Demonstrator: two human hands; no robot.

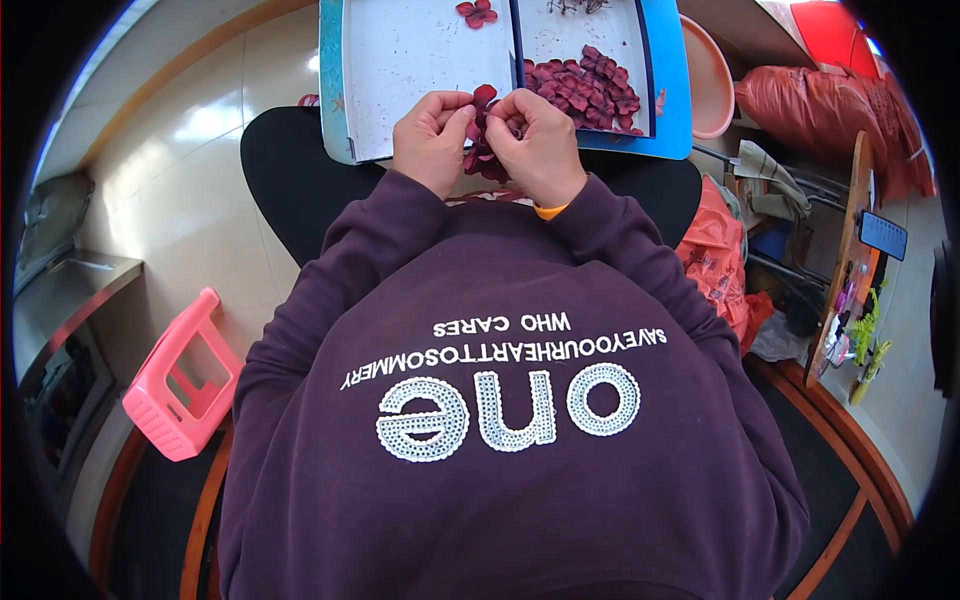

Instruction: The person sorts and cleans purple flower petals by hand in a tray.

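Dark red fabric petals (482,160) are bunched between my two hands, over the near edge of a white-lined tray (400,60). My left hand (434,138) is closed in a pinch at the left side of the bunch. On its right side my right hand (537,143) pinches the same bunch, fingers curled. A single red flower (477,13) lies in the tray's left section. Many dark red petals (590,92) are heaped in the right section, with some thin dark stems (577,5) beyond them. What lies inside my fingertips is hidden.
The tray rests on a blue board (672,100) across my lap. A pink basin (705,80) stands to its right. Red plastic bags (712,260), a phone (883,235) and a wooden board (842,270) are at the right. A pink stool (185,385) stands at the left.
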